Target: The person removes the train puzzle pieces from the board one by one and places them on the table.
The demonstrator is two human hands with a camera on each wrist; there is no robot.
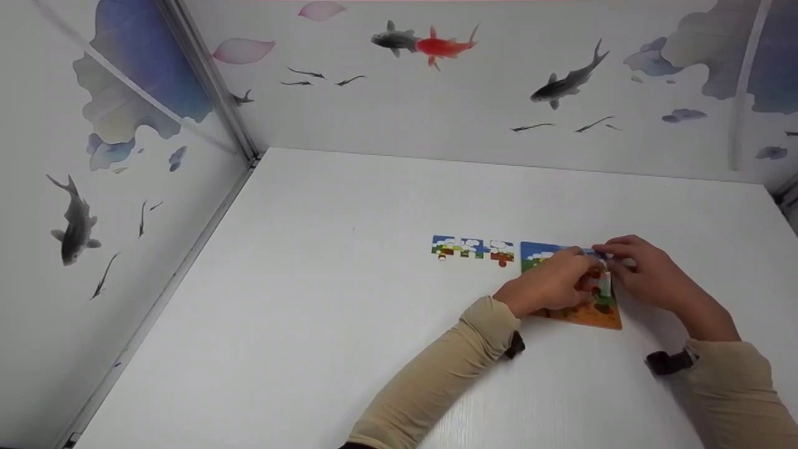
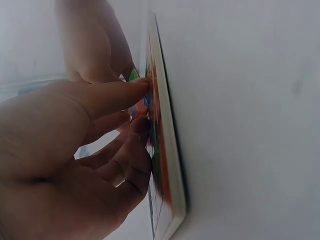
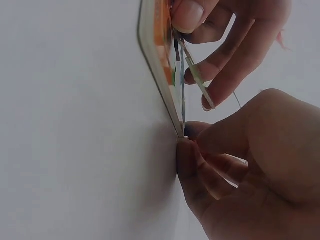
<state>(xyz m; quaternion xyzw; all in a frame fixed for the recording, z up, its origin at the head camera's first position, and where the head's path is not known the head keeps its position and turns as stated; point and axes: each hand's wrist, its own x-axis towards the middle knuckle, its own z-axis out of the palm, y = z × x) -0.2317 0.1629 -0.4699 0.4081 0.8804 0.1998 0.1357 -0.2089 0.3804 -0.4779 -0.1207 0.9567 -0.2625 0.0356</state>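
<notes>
i find the puzzle board [image 1: 592,315] nearer the right edge of the worktop [image 1: 280,312] than the left; over it, the left hand [image 1: 555,284] pinches a tilted piece [image 3: 197,75]. the right hand [image 1: 651,274] grips the board's far right corner, seemingly as brace. left, a puzzle row [image 1: 472,248] lies handy.

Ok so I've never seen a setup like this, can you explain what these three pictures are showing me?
There's no machine here; a person is working bare-handed. The wide picture is taken from the head, looking forward and down. The two close-ups are shot from the left and right wrists. On the white table lies a colourful puzzle board, seen edge-on in the close-ups, and left of it a row of puzzle pieces. The left hand has a thin, tilted piece in its grip over the board; the right hand pinches the board's far right corner.
</notes>
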